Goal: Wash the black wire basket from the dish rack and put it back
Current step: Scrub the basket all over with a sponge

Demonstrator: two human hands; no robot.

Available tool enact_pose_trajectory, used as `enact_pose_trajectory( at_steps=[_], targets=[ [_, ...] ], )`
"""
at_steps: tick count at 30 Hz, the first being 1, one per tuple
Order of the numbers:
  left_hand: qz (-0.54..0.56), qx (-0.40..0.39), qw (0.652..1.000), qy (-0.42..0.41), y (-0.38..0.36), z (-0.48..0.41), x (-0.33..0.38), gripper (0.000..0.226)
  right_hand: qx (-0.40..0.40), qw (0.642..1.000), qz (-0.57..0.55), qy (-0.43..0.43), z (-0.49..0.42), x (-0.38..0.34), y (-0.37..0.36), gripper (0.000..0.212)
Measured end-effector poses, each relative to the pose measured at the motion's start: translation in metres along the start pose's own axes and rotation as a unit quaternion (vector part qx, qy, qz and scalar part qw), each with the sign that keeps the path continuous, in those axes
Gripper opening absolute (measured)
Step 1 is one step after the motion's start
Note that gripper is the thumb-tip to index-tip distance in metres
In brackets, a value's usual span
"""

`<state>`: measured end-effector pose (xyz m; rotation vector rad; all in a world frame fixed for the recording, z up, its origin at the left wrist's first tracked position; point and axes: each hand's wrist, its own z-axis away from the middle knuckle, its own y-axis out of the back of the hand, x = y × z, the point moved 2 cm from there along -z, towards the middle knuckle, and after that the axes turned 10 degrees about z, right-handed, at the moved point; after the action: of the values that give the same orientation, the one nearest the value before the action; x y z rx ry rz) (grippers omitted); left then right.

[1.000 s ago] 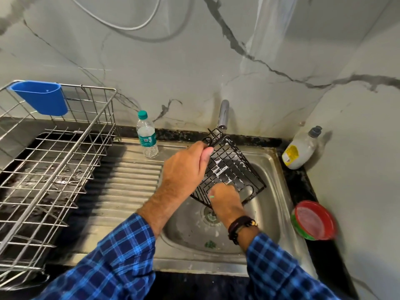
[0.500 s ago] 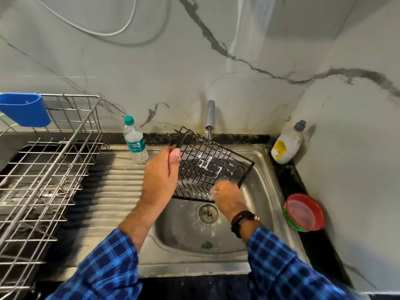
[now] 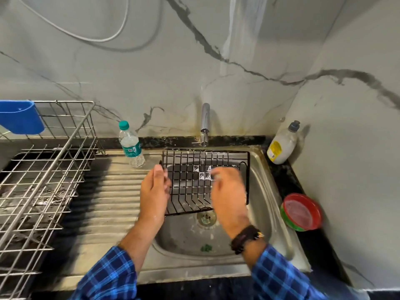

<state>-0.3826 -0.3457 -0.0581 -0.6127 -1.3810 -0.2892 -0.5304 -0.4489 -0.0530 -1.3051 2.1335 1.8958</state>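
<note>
The black wire basket (image 3: 190, 185), flecked with soap foam, is held over the steel sink (image 3: 267, 215) just below the tap (image 3: 204, 124). It is tilted with its grid bottom facing me. My left hand (image 3: 154, 191) grips its left edge between thumb and fingers. My right hand (image 3: 228, 193) is blurred, its curled fingers pressed on the grid near the middle. A small green scrubber seen in them earlier is hidden now. The steel dish rack (image 3: 54, 169) stands on the left.
A blue plastic cup (image 3: 20, 118) hangs on the rack's back corner. A water bottle (image 3: 131, 144) stands on the ribbed drainboard (image 3: 112, 204). A dish soap bottle (image 3: 281, 146) and stacked red and green plates (image 3: 302, 211) sit right of the sink. A green scrap (image 3: 206, 247) lies in the basin.
The basket has turned from standing on a corner to level and square with the sink. My right hand has moved up across its grid.
</note>
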Motion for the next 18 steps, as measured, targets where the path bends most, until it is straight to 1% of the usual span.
enact_pose_trajectory(
  at_steps=[1, 2, 3, 4, 5, 6, 9, 12, 15, 16, 18],
  targets=[
    [0.012, 0.001, 1.000, 0.005, 0.004, 0.000, 0.000, 0.035, 0.055, 0.997, -0.019, -0.056, 0.000, 0.023, 0.007, 0.028],
    [0.018, 0.001, 1.000, 0.006, 0.006, 0.000, -0.001, 0.035, 0.077, 0.987, -0.053, -0.128, 0.000, 0.046, 0.011, 0.028],
    [0.022, -0.001, 1.000, 0.007, 0.008, 0.001, -0.001, 0.035, 0.074, 0.970, -0.102, -0.206, 0.002, 0.065, 0.013, 0.026],
    [0.025, -0.005, 1.000, 0.007, 0.010, 0.002, -0.003, 0.036, 0.050, 0.952, -0.130, -0.272, 0.003, 0.078, 0.012, 0.022],
    [0.031, -0.013, 0.999, 0.007, 0.010, 0.003, -0.005, 0.036, 0.024, 0.941, -0.136, -0.308, 0.003, 0.087, 0.010, 0.018],
    [0.033, -0.019, 0.999, 0.009, 0.009, 0.004, -0.006, 0.035, 0.003, 0.943, -0.129, -0.306, 0.001, 0.091, 0.012, 0.016],
    [0.045, -0.018, 0.998, 0.028, 0.012, 0.007, -0.011, 0.034, -0.057, 0.953, -0.165, -0.248, -0.015, 0.096, 0.013, 0.023],
    [0.091, 0.005, 0.995, 0.044, 0.018, 0.009, -0.017, 0.031, -0.073, 0.962, -0.186, -0.188, -0.027, 0.099, 0.020, 0.022],
    [0.119, -0.008, 0.992, 0.036, 0.023, 0.010, -0.025, 0.033, -0.121, 0.965, -0.181, -0.143, -0.038, 0.096, 0.028, 0.019],
    [0.114, -0.012, 0.993, 0.036, 0.023, 0.010, -0.028, 0.035, -0.125, 0.967, -0.180, -0.127, -0.043, 0.092, 0.031, 0.018],
    [0.036, -0.001, 0.998, 0.050, 0.028, 0.003, -0.040, 0.040, -0.077, 0.979, -0.168, -0.091, -0.056, 0.082, 0.046, 0.013]
  ],
)
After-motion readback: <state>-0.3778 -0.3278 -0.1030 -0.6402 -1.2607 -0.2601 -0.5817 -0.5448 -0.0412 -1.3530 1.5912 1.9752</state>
